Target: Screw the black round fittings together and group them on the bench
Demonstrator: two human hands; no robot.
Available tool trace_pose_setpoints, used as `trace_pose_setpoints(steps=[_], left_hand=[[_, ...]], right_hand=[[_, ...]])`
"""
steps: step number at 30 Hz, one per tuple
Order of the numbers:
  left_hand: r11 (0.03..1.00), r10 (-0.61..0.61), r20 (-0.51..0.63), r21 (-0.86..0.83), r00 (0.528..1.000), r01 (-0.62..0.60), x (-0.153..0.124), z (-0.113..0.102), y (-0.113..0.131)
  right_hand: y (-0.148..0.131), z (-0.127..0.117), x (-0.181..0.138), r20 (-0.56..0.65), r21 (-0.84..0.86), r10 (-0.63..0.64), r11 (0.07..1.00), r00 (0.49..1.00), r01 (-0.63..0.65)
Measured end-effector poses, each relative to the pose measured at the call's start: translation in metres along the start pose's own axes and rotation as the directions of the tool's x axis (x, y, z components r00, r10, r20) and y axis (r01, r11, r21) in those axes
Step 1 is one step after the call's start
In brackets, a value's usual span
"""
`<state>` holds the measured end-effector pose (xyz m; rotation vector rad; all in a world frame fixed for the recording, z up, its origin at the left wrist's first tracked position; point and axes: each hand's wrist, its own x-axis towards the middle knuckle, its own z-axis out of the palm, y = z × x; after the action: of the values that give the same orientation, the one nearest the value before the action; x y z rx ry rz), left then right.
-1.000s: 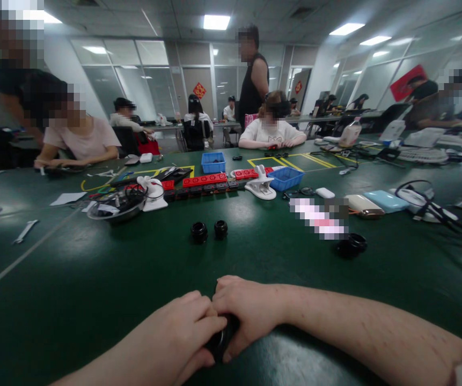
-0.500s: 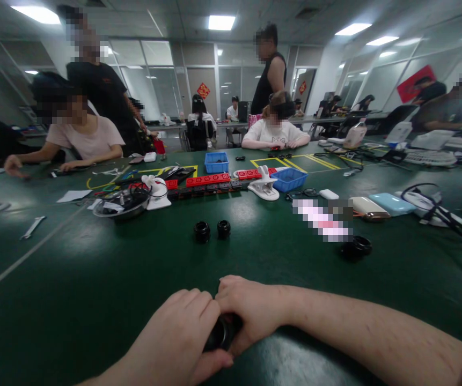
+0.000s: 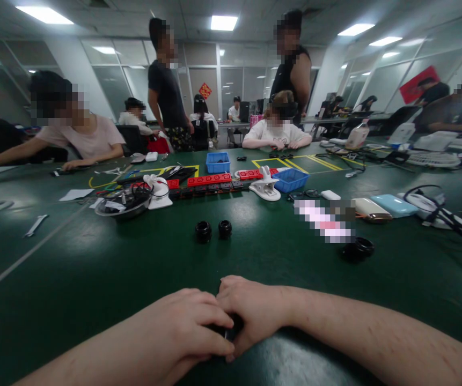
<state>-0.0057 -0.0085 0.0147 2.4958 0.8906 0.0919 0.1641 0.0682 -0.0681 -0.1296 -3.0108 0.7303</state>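
Observation:
Low in front of me, my left hand and my right hand meet over a black round part. Its shape is mostly covered by fingers; a dark ring opening showed there a moment ago. The right hand wraps around it from the right. From the left, my left thumb and fingers close on it, now higher up and bent. Farther off stand two small black ribbed round fittings, a larger one and a smaller one. Another black ring-shaped part lies to the right.
Across the green table are a metal bowl of cables, white clip stands, a red strip and blue bins. A wrench lies left; power banks and cables are right. Several people sit or stand beyond.
My left hand has turned and shifted its fingers on the black part, covering the opening seen before. My right hand stays put. In the background, the standing people have moved.

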Motion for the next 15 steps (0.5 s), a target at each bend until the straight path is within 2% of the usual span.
trace_pose_setpoints(steps=[7, 11, 15], left_hand=[[0.993, -0.075, 0.07, 0.098, 0.995, 0.068, 0.007, 0.006, 0.005], [0.979, -0.103, -0.01, 0.174, 0.995, 0.103, 0.009, 0.023, -0.001], [0.947, -0.163, -0.085, 0.267, 0.983, 0.18, 0.009, 0.043, -0.008]], right_hand=[[0.001, 0.001, 0.001, -0.024, -0.012, -0.013, 1.0, 1.0, 0.012], [0.001, 0.0, 0.001, 0.006, -0.036, 0.017, 0.999, 1.0, -0.016], [0.002, 0.0, 0.0, -0.009, -0.002, -0.011, 1.0, 1.0, 0.011]])
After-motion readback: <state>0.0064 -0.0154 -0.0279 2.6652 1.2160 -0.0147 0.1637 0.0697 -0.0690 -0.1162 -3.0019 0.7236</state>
